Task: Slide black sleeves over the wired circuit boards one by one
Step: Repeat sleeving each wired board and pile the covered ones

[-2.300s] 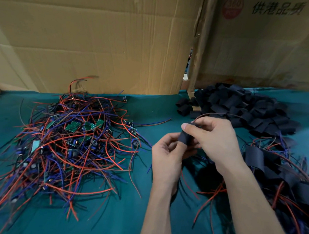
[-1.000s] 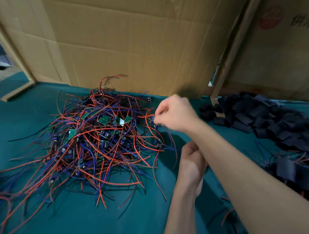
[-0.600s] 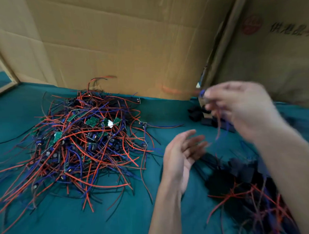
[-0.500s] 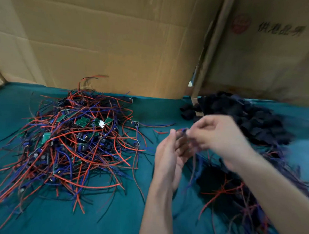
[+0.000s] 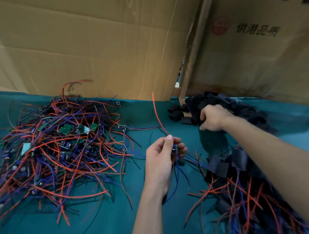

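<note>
My left hand (image 5: 162, 155) pinches a small wired circuit board (image 5: 175, 149) between thumb and fingers at the table's centre; its red wire (image 5: 158, 115) arcs up and blue wires hang below. My right hand (image 5: 212, 118) reaches into the pile of loose black sleeves (image 5: 238, 108) at the back right, with fingers curled among them; whether it grips one is hidden. A big tangle of bare wired boards (image 5: 62, 143) with red and blue leads lies on the left. Sleeved boards (image 5: 228, 163) are heaped at the lower right.
The work surface is a teal cloth (image 5: 110, 216). Cardboard walls (image 5: 94, 48) stand close behind both piles, with a wooden post (image 5: 193, 49) between the two sheets.
My right hand picked a wired board from the left tangle and passed it to my left hand. It then moved right, into the black sleeve pile.
</note>
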A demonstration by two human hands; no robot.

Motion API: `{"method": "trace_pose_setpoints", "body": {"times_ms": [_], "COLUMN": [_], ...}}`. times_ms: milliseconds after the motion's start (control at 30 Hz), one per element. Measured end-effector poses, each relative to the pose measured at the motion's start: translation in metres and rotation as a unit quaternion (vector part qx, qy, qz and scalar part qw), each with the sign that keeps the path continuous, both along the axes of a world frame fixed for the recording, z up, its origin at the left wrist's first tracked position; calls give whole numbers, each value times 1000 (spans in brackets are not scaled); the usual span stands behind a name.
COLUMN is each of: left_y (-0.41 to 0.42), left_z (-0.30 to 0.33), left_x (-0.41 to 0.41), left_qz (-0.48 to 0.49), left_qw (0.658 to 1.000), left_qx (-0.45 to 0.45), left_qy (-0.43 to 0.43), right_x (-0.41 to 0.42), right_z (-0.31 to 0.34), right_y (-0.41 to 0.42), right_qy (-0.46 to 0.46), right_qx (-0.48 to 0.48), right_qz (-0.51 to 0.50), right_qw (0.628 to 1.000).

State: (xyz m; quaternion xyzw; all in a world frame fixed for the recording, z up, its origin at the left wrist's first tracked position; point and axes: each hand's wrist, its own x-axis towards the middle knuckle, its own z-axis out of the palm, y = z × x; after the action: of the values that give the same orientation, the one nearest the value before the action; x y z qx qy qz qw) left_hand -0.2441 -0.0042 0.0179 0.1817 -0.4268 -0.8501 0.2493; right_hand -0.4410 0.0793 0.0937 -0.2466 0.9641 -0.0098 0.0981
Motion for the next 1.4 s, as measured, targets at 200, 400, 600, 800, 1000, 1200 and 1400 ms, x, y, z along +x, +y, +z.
{"method": "trace_pose_setpoints", "body": {"times_ms": [200, 400, 600, 800, 1000, 1200, 1400], "left_y": [0, -1, -1, 0, 0, 0, 0], "left_z": [-2, -5, -6, -6, -6, -7, -6], "left_x": [2, 3, 3, 2, 2, 2, 2], "left_qz": [-1, -13, -19, -23, -27, -36, -49], "left_qw": [998, 996, 994, 992, 991, 988, 988], "left_qx": [-56, -89, -104, -121, -130, -144, -145], "left_qy": [7, 14, 20, 26, 31, 32, 24], "right_x": [-6, 2, 15, 50, 77, 85, 88], "right_z": [-11, -6, 2, 21, 22, 27, 43], "right_y": [6, 13, 16, -7, -21, -22, -18], "right_qy": [-22, -57, -76, -302, -379, -364, -302], "right_qx": [-44, -41, -242, -661, -743, -763, -734], "right_qz": [-48, -43, -71, -146, -173, -150, -84], "right_qw": [998, 997, 965, 671, 524, 512, 602]}}
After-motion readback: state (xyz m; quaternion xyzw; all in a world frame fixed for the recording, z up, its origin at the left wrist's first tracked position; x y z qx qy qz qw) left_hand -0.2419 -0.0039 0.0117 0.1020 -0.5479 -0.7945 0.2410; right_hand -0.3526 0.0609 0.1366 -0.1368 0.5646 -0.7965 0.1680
